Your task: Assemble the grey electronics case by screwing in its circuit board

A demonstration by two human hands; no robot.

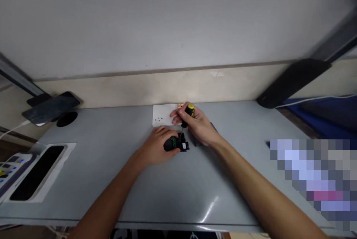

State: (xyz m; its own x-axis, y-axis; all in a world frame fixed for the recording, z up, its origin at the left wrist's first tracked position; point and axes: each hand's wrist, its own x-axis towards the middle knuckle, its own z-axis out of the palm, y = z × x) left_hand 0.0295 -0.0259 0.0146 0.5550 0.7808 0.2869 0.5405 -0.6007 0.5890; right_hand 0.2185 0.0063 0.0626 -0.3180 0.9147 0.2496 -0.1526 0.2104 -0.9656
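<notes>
In the middle of the grey table, my left hand (160, 145) is closed around a small black device (184, 146) with a green circuit board (174, 142) showing and a white label on it. My right hand (199, 123) grips a black and yellow screwdriver (189, 112) held upright with a slight tilt. Its thin shaft points down to the device, touching or very near it; the exact tip is hard to see. Just behind my hands lies a white sheet (163, 110) with several tiny dark screws (158, 119) on it. A dark flat piece lies partly hidden under my right wrist.
At the left, a phone (39, 172) lies on white paper beside a power strip (13, 172). Another phone (52, 108) with a cable sits near the back left, by a round table hole (67, 119). A wall runs behind; a black post base (292, 83) stands back right.
</notes>
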